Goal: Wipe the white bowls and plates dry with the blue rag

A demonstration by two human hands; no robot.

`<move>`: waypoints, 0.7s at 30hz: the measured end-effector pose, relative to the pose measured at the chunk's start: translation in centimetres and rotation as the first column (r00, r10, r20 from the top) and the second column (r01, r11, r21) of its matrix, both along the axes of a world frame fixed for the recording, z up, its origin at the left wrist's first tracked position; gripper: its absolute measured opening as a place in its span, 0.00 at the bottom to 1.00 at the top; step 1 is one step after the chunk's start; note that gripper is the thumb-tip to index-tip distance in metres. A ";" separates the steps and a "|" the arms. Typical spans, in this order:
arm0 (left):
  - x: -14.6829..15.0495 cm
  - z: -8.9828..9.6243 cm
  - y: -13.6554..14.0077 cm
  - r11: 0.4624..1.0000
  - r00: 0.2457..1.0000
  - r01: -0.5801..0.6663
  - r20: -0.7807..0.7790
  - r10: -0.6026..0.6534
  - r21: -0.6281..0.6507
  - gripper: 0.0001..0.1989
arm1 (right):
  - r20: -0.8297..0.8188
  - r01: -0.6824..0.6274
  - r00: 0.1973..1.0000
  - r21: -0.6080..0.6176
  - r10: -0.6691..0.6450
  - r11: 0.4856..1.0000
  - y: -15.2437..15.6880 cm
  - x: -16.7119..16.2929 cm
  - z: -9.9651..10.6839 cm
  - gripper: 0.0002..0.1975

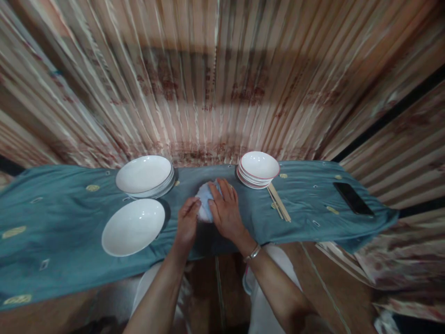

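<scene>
Near the middle of the table, both hands are on a bunched pale blue and white cloth [206, 208]. My left hand [187, 220] pinches its left edge between thumb and fingers. My right hand [225, 208] lies over the cloth's top and right side, fingers bent around it. Whether anything lies inside or under the cloth is hidden. Left of my hands, a white plate [134, 227] sits in front of a stack of white plates [144, 174]. On the right stands a stack of white bowls [260, 166] with red rims.
Several wooden chopsticks [279, 202] lie beside the bowl stack. A black phone [352, 198] rests toward the table's right end. A teal patterned cloth [69, 218] covers the table. Pleated curtains [215, 93] hang directly behind its back edge.
</scene>
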State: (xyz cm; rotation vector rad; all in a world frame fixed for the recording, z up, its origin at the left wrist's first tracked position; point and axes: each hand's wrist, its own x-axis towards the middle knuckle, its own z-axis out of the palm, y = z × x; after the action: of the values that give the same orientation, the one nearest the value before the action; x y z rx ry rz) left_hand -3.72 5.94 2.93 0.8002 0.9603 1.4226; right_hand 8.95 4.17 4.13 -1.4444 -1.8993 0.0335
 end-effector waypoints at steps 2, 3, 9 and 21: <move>0.0 0.2 0.0 1.000 1.000 0.002 0.007 -0.002 0.019 0.13 | -0.126 -0.004 0.992 -0.026 0.001 1.000 0.5 0.6 -0.6 0.25; 0.0 0.2 0.0 1.000 1.000 0.006 0.008 -0.006 0.023 0.14 | -0.198 -0.012 0.980 -0.040 0.003 0.999 0.8 0.8 -1.0 0.25; -0.2 0.1 0.0 1.000 1.000 -0.017 -0.008 0.018 0.016 0.15 | -0.568 -0.071 0.823 -0.078 0.015 0.994 2.3 1.8 -3.0 0.26; -0.7 1.2 -0.3 0.997 0.990 -0.057 -0.128 0.063 0.047 0.06 | -0.754 -0.061 0.642 -0.231 -0.139 0.971 4.5 2.5 -8.4 0.36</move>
State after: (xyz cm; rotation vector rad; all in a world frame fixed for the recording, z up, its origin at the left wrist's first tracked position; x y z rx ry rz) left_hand -4.42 5.63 4.15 0.9112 1.0635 1.4610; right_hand 11.47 8.71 -4.29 -1.3091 -1.1590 0.7696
